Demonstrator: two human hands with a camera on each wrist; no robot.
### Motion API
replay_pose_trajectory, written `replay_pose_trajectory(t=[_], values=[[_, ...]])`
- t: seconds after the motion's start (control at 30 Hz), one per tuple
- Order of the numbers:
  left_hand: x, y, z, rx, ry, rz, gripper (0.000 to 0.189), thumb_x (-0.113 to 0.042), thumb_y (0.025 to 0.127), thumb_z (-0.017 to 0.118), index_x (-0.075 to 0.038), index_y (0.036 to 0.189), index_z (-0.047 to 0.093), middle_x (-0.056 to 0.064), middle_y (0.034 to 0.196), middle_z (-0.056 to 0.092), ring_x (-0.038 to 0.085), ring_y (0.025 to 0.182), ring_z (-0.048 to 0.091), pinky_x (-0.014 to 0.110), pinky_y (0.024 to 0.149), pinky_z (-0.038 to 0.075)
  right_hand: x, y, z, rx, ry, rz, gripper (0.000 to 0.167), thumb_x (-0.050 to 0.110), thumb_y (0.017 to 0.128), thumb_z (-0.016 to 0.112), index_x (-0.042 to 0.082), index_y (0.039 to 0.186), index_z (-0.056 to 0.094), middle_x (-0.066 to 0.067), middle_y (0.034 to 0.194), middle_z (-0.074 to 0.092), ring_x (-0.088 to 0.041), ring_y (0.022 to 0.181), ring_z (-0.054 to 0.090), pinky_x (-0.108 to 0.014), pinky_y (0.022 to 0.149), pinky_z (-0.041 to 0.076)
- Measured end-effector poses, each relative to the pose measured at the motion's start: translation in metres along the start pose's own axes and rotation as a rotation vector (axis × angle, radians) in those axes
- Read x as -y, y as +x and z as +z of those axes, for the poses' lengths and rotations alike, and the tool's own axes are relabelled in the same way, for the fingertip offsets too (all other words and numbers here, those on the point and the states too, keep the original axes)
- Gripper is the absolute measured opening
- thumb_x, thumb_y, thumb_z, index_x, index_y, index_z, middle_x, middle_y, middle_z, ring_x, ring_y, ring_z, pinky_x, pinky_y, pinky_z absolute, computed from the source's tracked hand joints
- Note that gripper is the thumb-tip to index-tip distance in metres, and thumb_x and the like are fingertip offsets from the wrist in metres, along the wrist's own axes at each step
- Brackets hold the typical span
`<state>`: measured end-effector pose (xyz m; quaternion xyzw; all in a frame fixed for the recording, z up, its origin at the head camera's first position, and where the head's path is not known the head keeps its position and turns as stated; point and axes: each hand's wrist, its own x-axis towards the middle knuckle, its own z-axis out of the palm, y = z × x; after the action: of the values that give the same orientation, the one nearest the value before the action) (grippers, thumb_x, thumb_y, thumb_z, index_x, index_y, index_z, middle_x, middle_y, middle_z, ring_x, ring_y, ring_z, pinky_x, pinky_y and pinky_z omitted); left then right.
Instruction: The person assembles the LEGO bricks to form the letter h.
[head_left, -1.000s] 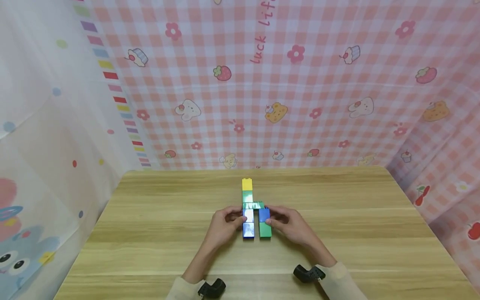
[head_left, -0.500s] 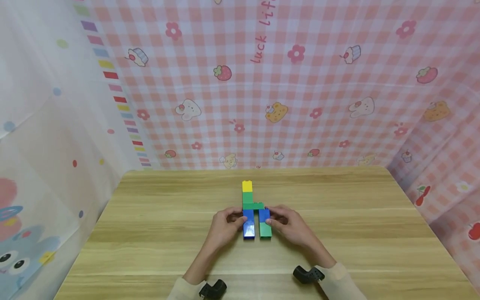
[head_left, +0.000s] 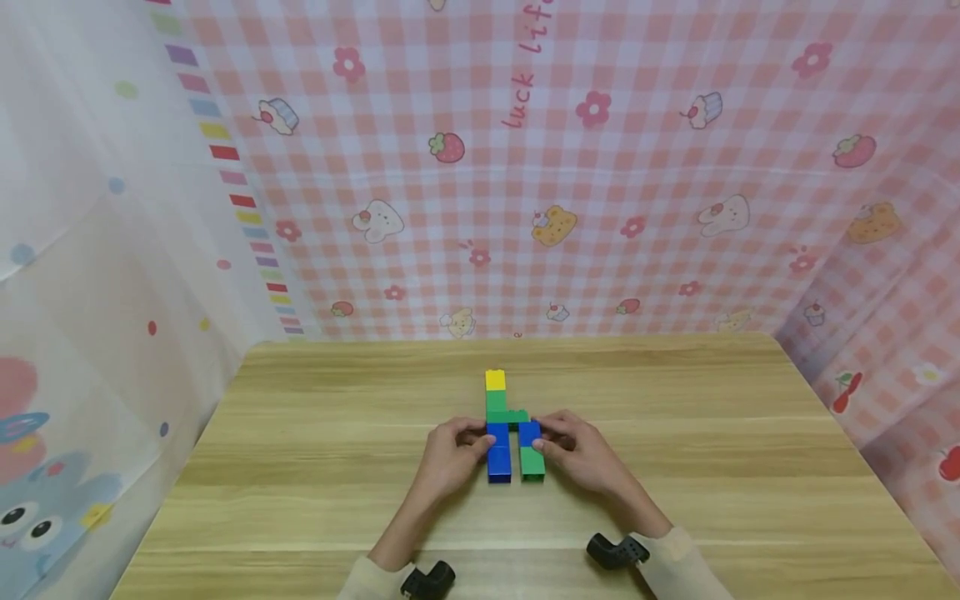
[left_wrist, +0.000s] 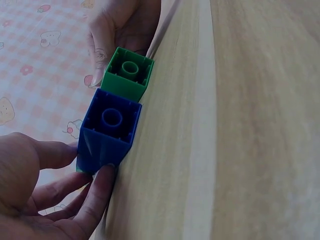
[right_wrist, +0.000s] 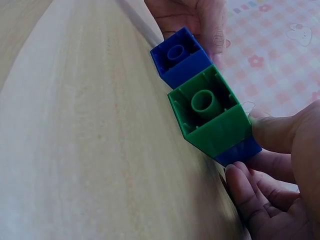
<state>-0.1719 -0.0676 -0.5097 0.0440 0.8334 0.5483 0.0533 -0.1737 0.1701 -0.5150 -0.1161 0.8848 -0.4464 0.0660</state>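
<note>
A structure of toy building bricks lies in both hands over the table. In the head view it has a yellow brick point(head_left: 495, 381) at its far end, then a green brick point(head_left: 496, 402) and a longer green brick point(head_left: 507, 417) running across. Two legs point toward the person: one of blue bricks point(head_left: 498, 462), the other blue point(head_left: 529, 433) ending in green point(head_left: 532, 462). My left hand point(head_left: 448, 454) pinches the blue leg between thumb and fingers. The right hand point(head_left: 583, 450) grips the other leg likewise. Both wrist views show the hollow ends of the blue brick point(left_wrist: 107, 142) and green brick point(right_wrist: 220, 132).
The wooden table point(head_left: 300, 467) spreads out around the hands. Behind it hangs a pink checked cloth point(head_left: 480, 192), with a pale printed curtain point(head_left: 150, 275) on the left. Black devices, one point(head_left: 618, 550) on the right, sit at both sleeve cuffs.
The brick structure has tilted in the hands: its yellow end has come lower in the head view and the hollow leg ends have turned more into sight. Both hands keep their hold.
</note>
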Motion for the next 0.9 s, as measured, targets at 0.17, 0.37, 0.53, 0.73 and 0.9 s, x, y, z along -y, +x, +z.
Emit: replay_pose_trajectory(t=[0.17, 0.37, 0.53, 0.73, 0.9], values=[[0.0008, 0.0010, -0.0002, 0.003, -0.006, 0.007, 0.028, -0.015, 0.097, 0.071, 0.001, 0.120, 0.071, 0.010, 0.102, 0.073, 0.016, 0.089, 0.067, 0.026, 0.076, 0.061, 0.0008, -0.0004, -0.0007, -0.002, -0.005, -0.008, 0.040, 0.025, 0.101, 0.067, 0.011, 0.138, 0.065, 0.001, 0.122, 0.065, -0.012, 0.102, 0.060, -0.030, 0.093, 0.055], [-0.0003, 0.0008, -0.0006, -0.001, -0.009, 0.009, 0.030, -0.015, 0.096, 0.071, 0.002, 0.121, 0.071, 0.011, 0.103, 0.073, 0.016, 0.090, 0.067, 0.026, 0.076, 0.061, 0.0003, 0.0010, -0.0008, -0.004, -0.014, -0.003, 0.038, 0.025, 0.100, 0.067, 0.013, 0.137, 0.066, 0.002, 0.120, 0.065, -0.012, 0.100, 0.059, -0.027, 0.090, 0.053], [-0.0001, -0.0001, -0.0004, -0.003, -0.004, 0.005, 0.030, -0.015, 0.096, 0.071, 0.002, 0.121, 0.071, 0.011, 0.105, 0.073, 0.016, 0.091, 0.067, 0.026, 0.078, 0.061, -0.0004, 0.0007, 0.0000, -0.001, -0.017, 0.005, 0.038, 0.025, 0.101, 0.067, 0.013, 0.137, 0.066, 0.002, 0.120, 0.064, -0.012, 0.099, 0.058, -0.027, 0.089, 0.052], [0.0001, -0.0004, -0.0001, 0.006, -0.018, 0.005, 0.031, -0.014, 0.097, 0.070, 0.003, 0.123, 0.070, 0.012, 0.105, 0.074, 0.016, 0.091, 0.069, 0.026, 0.077, 0.062, -0.0018, 0.0012, -0.0005, -0.001, -0.007, 0.018, 0.038, 0.026, 0.101, 0.067, 0.015, 0.138, 0.066, 0.003, 0.118, 0.064, -0.012, 0.099, 0.058, -0.026, 0.089, 0.052], [-0.0001, 0.0008, -0.0008, 0.007, -0.026, -0.003, 0.030, -0.015, 0.098, 0.068, 0.000, 0.125, 0.069, 0.011, 0.107, 0.073, 0.016, 0.091, 0.068, 0.025, 0.077, 0.062, -0.0013, 0.0014, -0.0031, -0.005, 0.012, 0.027, 0.038, 0.028, 0.102, 0.065, 0.017, 0.139, 0.065, 0.003, 0.115, 0.065, -0.012, 0.097, 0.057, -0.024, 0.085, 0.051]])
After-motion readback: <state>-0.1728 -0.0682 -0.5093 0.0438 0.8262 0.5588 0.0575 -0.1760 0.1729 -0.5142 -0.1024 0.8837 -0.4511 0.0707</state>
